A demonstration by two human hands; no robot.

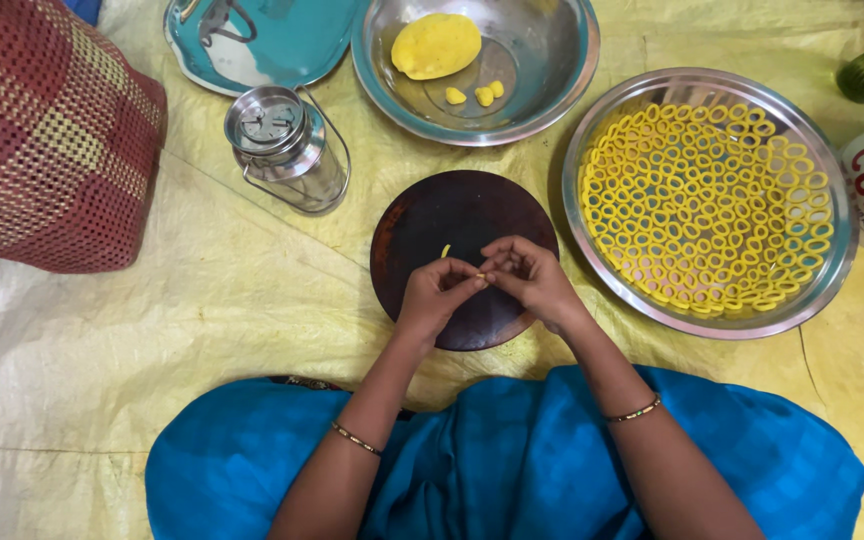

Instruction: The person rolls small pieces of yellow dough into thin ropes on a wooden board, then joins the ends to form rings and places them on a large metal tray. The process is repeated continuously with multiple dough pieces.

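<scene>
My left hand point(437, 295) and my right hand point(532, 280) meet over the near half of the round dark wooden board point(432, 215), which lies on the yellow sheet point(202, 300) covering the floor, about midway across it. Both hands have fingertips pinched together on 1 small piece of yellow dough point(483, 274), held between them just above the board; its exact shape is too small to tell. A second scrap of yellow dough point(445, 251) lies on the board just beyond my left hand, not touching it. Toward the far edge of the sheet stands a steel bowl point(562, 80) holding 1 large lump of dough point(436, 45) and 3 small bits point(475, 95). To the right of the board, close beside it, sits a wide steel plate point(592, 140) packed with yellow dough rings point(707, 205) in a single layer. A lidded steel can point(287, 150) stands to the far left of the board, with a teal tray point(282, 40) behind it. A red checked cushion point(42, 140) occupies the far left corner.
</scene>
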